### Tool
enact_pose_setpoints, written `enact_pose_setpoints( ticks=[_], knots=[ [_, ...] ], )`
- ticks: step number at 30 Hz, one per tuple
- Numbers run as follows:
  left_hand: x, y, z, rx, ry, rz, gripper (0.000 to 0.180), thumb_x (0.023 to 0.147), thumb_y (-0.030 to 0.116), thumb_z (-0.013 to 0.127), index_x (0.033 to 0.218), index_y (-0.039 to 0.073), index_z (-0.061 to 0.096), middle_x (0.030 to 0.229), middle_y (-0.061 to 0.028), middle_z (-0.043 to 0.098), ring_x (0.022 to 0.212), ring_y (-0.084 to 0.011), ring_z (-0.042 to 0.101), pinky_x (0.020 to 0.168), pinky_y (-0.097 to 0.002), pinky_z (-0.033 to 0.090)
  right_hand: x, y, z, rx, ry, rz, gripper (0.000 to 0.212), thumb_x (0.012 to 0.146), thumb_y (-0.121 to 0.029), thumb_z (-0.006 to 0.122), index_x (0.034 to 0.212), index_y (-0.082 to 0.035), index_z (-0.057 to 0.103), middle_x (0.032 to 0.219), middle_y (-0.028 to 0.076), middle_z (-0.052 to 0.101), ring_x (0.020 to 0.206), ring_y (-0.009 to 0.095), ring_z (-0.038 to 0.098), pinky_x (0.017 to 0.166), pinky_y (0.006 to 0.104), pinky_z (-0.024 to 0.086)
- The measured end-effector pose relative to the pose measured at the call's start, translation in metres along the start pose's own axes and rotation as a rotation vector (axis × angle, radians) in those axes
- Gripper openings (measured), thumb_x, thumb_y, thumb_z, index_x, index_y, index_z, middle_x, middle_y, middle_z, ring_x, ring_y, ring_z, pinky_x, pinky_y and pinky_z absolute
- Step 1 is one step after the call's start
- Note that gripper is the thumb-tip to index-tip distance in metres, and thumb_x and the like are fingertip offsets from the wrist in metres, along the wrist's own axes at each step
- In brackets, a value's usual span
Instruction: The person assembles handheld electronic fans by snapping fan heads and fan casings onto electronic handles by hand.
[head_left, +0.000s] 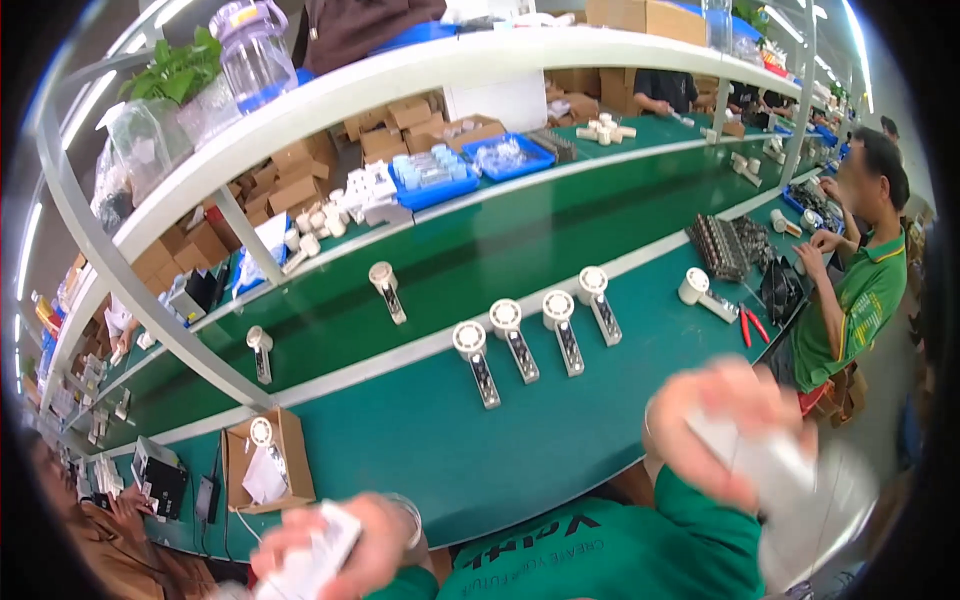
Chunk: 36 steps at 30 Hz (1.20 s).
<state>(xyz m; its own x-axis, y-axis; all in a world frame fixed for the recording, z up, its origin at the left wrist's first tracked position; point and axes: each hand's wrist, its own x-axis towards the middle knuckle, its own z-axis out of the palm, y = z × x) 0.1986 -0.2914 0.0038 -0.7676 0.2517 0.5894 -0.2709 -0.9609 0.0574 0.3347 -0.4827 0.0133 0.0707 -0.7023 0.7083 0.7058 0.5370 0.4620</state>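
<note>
My left hand (372, 545), low in the picture, is closed around a flat white piece (325, 550), which looks like plastic. Blur hides its exact kind. On the right, my right hand (705, 430) grips another pale, blurred flat piece (775, 460) above a clear plastic bag (825, 510). Beyond my hands, several white handheld fans lie in a row on the green bench (400, 440), such as this fan (476, 362). Their round heads point away from me, and their handles show dark inner parts.
An open cardboard box (297, 455) with a fan in it stands at the left. Past the bench runs a green conveyor belt (330, 330) carrying fans. Red pliers (752, 326) lie near a co-worker in a green shirt (860, 300). Metal shelf posts (150, 310) rise at the left.
</note>
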Motion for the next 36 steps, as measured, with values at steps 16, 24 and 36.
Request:
enact_pose_setpoints(
  ticks=[16,24,36],
  knots=[
    [-0.073,-0.103,0.006,0.057,-0.469,-0.669,0.032,0.080,0.002,0.052,0.108,0.001,0.036,0.098,-0.0165,0.053,0.070,-0.0165,0.053,0.055,-0.0233,0.045,-0.082,0.140,-0.056,-0.601,-0.388,1.320,0.030,0.085,-0.018,0.055,0.106,0.001,0.044,0.073,0.003,0.049,0.055,0.007,0.049,0.044,0.0237,0.040],
    [-0.152,-0.305,-0.077,0.352,-0.698,-1.309,0.035,0.081,0.009,0.061,0.108,-0.005,0.044,0.074,-0.0095,0.060,0.056,-0.0099,0.053,0.050,-0.0207,0.043,-0.240,0.237,-0.175,-0.864,-0.357,2.056,0.024,0.078,-0.019,0.059,0.087,0.000,0.048,0.063,0.006,0.050,0.044,0.014,0.049,0.039,0.0283,0.043],
    [-0.162,-0.389,-0.127,1.262,-1.173,-0.763,0.037,0.070,0.039,0.067,0.092,0.009,0.065,0.087,-0.0112,0.065,0.083,-0.0306,0.061,0.073,-0.0438,0.046,-0.287,0.252,-0.201,-1.530,-1.415,1.334,0.030,0.077,-0.028,0.058,0.090,0.000,0.057,0.084,0.019,0.059,0.077,0.029,0.060,0.072,0.0364,0.049]
  ],
)
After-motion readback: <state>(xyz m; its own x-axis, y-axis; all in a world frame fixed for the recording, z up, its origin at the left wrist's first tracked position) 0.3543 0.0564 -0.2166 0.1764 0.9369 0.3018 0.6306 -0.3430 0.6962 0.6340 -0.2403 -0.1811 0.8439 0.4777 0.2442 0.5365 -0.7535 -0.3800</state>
